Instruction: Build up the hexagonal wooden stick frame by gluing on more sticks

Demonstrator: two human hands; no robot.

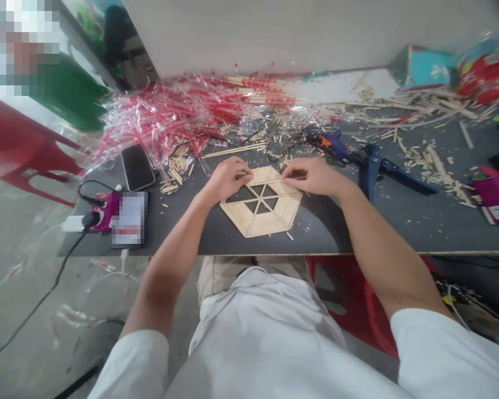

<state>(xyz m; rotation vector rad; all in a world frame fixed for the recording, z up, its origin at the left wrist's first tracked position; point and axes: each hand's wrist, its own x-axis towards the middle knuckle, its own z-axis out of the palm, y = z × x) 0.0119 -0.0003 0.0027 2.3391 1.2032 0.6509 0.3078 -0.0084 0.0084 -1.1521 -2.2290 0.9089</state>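
A hexagonal frame of thin wooden sticks (pixel 270 224) lies on the dark table, its spokes crossing in the middle with dark gaps around them. At its upper left edge is my left hand (pixel 232 178), fingers pinched together round a short stick end. My right hand (pixel 311 175) pinches a thin stick at the frame's upper right, over one of the spokes. Both hands are just above or touching the frame; exact contact cannot be made out.
Red-and-clear wrapped sticks (pixel 178 111) are heaped at the back left. A black phone (pixel 138 167), a lit phone (pixel 130 219) and a purple power strip (pixel 106 212) lie left. Right of my hands are a blue glue gun (pixel 336 145), a blue cutter (pixel 371 169) and stick scraps.
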